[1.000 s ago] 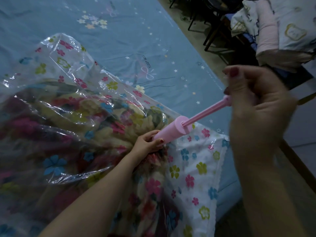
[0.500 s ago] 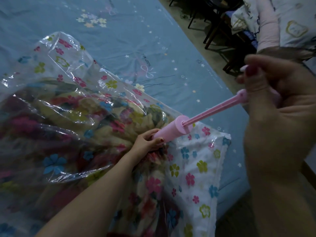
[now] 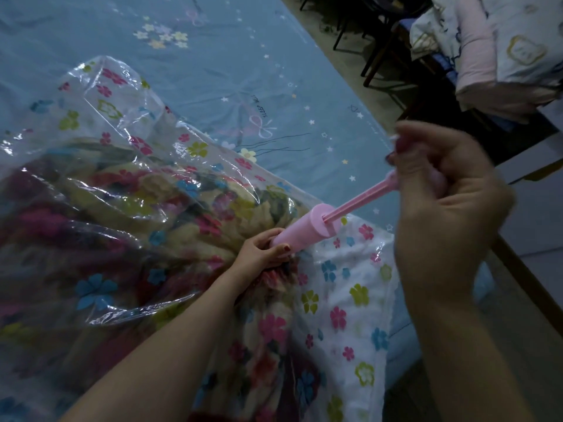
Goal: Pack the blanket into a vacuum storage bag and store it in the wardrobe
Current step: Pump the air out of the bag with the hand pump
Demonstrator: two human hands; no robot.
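Observation:
A clear vacuum storage bag (image 3: 100,99) printed with small flowers lies on the bed, and a dark flowered blanket (image 3: 100,214) fills it. A pink hand pump (image 3: 304,229) stands slanted on the bag near its right end. My left hand (image 3: 262,249) grips the base of the pump barrel where it meets the bag. My right hand (image 3: 444,190) holds the pump's handle, with the pink plunger rod (image 3: 359,202) drawn partly out of the barrel.
The bed carries a blue sheet (image 3: 213,56) with stars and flowers. Its right edge runs diagonally, with floor beyond. At the top right, dark chairs (image 3: 380,41) stand next to a pile of folded bedding (image 3: 502,47).
My right hand moved out and up with the handle, then came back toward the barrel, so less rod shows than half a second ago. My left hand stayed at the pump base.

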